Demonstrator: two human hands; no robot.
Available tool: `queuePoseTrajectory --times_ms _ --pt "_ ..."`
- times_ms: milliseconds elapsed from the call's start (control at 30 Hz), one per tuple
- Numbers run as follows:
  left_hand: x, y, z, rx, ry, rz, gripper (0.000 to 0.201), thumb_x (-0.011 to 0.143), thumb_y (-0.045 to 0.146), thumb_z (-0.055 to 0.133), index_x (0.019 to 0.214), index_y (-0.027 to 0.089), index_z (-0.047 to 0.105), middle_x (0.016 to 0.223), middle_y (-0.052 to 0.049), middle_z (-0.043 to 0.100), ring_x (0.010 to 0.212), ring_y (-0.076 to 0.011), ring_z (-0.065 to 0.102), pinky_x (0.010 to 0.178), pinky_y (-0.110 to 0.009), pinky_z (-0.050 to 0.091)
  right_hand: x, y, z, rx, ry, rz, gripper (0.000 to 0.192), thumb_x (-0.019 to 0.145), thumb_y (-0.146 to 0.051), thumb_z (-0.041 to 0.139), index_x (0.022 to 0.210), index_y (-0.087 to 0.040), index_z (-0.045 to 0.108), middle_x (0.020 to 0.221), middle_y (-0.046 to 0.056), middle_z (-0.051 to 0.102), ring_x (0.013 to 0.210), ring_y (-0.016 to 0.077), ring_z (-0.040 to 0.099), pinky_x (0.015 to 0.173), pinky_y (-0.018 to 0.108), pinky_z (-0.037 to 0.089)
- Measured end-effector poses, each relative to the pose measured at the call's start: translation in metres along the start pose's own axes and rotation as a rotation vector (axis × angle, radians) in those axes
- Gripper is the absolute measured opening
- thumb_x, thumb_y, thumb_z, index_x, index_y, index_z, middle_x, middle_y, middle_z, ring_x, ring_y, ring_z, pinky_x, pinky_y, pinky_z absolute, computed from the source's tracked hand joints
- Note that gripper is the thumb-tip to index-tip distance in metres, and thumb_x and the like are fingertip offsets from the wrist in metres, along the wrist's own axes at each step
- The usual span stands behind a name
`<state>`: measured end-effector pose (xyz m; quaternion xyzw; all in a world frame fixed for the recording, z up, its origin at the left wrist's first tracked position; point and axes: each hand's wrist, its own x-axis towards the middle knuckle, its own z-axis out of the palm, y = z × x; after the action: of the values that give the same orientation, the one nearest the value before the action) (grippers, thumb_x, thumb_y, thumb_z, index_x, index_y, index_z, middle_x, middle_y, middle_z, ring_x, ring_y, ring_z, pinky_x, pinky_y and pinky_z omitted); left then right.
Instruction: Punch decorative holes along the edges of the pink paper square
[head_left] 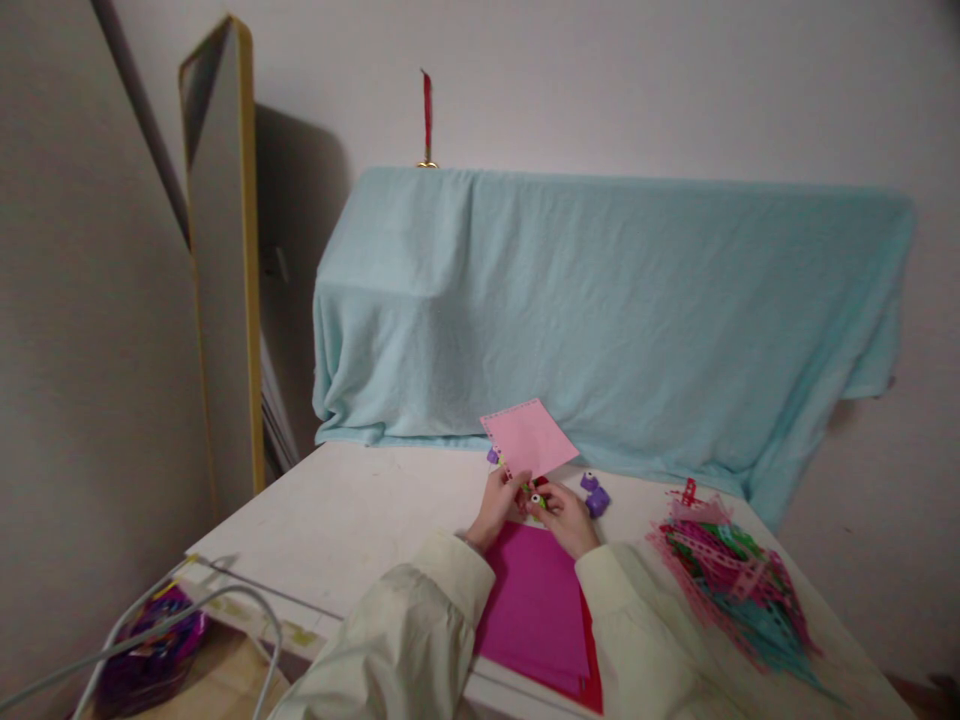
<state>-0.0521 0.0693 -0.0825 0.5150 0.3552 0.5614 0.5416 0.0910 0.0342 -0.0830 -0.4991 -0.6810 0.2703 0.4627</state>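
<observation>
A square sheet of light pink paper stands tilted above the table, with rows of small punched holes along two of its edges. My left hand is closed on its lower corner. Close beside it, my right hand is closed on a small green paper punch with an eye-like white spot. Fingers hide most of the punch, and I cannot tell whether its jaws touch the sheet. Magenta paper lies stacked below my hands, with red paper showing under its right side. Purple punches rest right of my right hand.
Cut strips with holes, in pink, green, red and teal, are heaped at the table's right. A light blue cloth covers something behind the table. Left are a tall mirror, grey cables and a shiny purple bundle.
</observation>
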Motion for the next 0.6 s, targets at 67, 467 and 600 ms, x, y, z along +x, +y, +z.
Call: queuePoseTrajectory --times_ms 67,467,600 --pt "-0.0002 -0.0002 -0.0001 -0.005 -0.002 0.012 0.031 0.073 0.042 0.062 0.068 0.012 0.057 0.043 0.001 0.052 0.037 -0.0109 0.047 0.041 -0.021 0.034 -0.0001 -0.0005 -0.0002 -0.012 -0.007 -0.002 0.024 0.068 -0.035 0.065 0.086 -0.019 0.066 0.088 0.006 0.068 0.067 0.0172 0.063 0.059 0.028 0.051" --pt "0.0000 -0.0012 0.0003 -0.016 -0.017 0.015 0.028 0.074 0.040 0.060 0.066 0.013 0.057 0.043 0.001 0.053 0.036 -0.0104 0.047 0.041 -0.021 0.035 -0.0003 0.0003 0.0007 -0.023 -0.058 -0.062 0.021 0.074 -0.033 0.061 0.089 -0.019 0.065 0.088 0.005 0.067 0.072 0.0174 0.063 0.066 0.029 0.050" --pt "0.0008 -0.0014 0.0003 -0.008 -0.013 -0.005 0.028 0.073 0.039 0.060 0.066 0.013 0.057 0.043 0.001 0.052 0.036 -0.0101 0.047 0.041 -0.021 0.035 -0.0004 -0.0005 0.0006 -0.017 -0.062 -0.052 0.021 0.074 -0.033 0.062 0.089 -0.019 0.065 0.088 0.005 0.067 0.072 0.0174 0.063 0.066 0.029 0.050"
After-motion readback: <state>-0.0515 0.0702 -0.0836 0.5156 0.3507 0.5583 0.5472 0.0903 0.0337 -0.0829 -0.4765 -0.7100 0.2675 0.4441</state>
